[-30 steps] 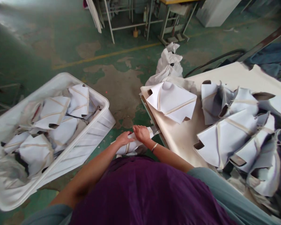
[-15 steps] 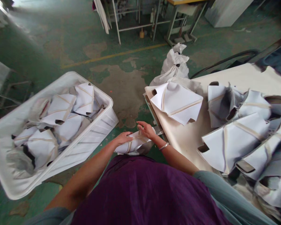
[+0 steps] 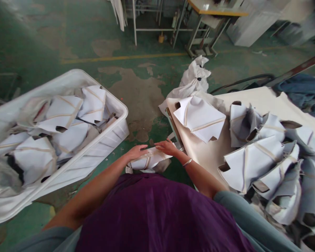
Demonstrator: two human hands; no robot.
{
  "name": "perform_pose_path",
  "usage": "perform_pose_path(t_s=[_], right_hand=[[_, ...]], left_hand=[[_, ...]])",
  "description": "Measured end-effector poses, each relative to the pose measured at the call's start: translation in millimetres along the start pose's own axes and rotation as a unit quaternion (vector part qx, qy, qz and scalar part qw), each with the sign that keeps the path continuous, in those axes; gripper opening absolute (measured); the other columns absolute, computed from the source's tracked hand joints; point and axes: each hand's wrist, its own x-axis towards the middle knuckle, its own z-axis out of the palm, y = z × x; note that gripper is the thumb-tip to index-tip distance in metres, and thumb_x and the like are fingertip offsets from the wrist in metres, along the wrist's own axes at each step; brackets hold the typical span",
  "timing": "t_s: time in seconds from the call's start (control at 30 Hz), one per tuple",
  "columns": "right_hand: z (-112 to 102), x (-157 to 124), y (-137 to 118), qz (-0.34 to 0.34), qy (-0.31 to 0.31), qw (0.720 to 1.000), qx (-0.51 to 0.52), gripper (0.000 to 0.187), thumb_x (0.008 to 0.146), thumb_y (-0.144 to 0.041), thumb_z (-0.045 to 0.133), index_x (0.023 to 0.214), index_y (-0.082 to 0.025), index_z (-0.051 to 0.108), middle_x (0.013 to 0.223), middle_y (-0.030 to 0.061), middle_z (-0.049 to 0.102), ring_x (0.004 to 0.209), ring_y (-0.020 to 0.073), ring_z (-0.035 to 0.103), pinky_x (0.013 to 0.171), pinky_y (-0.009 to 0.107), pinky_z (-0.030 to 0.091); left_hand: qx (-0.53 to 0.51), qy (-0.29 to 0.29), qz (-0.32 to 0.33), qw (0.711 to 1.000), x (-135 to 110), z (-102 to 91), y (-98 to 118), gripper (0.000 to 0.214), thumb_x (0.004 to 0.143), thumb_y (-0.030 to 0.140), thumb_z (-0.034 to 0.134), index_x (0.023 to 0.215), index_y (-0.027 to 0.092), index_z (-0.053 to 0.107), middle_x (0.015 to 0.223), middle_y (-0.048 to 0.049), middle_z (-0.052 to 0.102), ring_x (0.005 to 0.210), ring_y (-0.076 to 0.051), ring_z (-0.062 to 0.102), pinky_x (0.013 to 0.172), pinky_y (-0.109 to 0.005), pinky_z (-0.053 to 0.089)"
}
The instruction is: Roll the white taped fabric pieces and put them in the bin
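Close in front of my waist is a white sewn piece [image 3: 141, 163] with beige tape strips, its lower side partly hidden by my purple top. My left hand [image 3: 136, 152] is closed over its left part, thumb on the near side. Across the upper right part lies my right hand [image 3: 168, 147], wearing a bangle, with fingers stretched toward the left and the thumb apart. A similar taped white piece [image 3: 203, 117] with notched corners rests on the cream tabletop [image 3: 199, 150] to the right.
To the left stands a white plastic tub [image 3: 105, 140] holding several taped white pieces. More such pieces [image 3: 254, 161] are heaped along the table's right side. A tied white sack [image 3: 195, 75] sits behind the table. A workbench with a yellow-edged top [image 3: 217, 13] is farther off.
My right hand's fingers have come down from a raised position onto the white sewn piece. The left hand stays near its left part. The view has shifted slightly.
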Motion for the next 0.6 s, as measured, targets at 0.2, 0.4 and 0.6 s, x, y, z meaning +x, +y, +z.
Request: perform_pose_path(t_s=[0.2,0.4,0.6], right_hand=[[11.4,23.8,-56.3,-0.060,0.165,0.982,-0.073,0.045,0.098,-0.051,0.034,0.131,-0.028,0.055,0.126,0.0063,0.064,0.125,0.0228,0.049,0.116,0.050,0.013],[42.8,35.2,-75.3,-0.039,0.148,0.979,-0.132,0.045,0.098,-0.050,0.034,0.110,-0.023,0.067,0.101,0.0082,0.071,0.104,0.0216,0.059,0.112,0.044,0.018],[38.7,28.2,-76.5,-0.004,0.166,0.975,-0.146,0.046,0.099,-0.048,0.031,0.104,-0.023,0.069,0.095,0.0076,0.071,0.095,0.0208,0.061,0.108,0.042,0.022]], left_hand=[[0.091,0.066,-0.052,0.992,-25.7,8.5,-29.8,0.065,0.074,0.047,0.065,0.132,0.018,0.055,0.135,-0.0148,0.056,0.121,-0.032,0.055,0.104,-0.039,0.040],[0.015,0.065,-0.100,0.993,-20.0,17.9,-43.3,0.072,0.069,0.046,0.070,0.131,0.014,0.055,0.127,-0.0166,0.060,0.112,-0.031,0.059,0.098,-0.039,0.044],[-0.155,0.116,-0.074,0.978,-43.8,21.1,-65.4,0.067,0.068,0.044,0.068,0.126,0.011,0.057,0.117,-0.0126,0.067,0.102,-0.027,0.063,0.086,-0.035,0.051]])
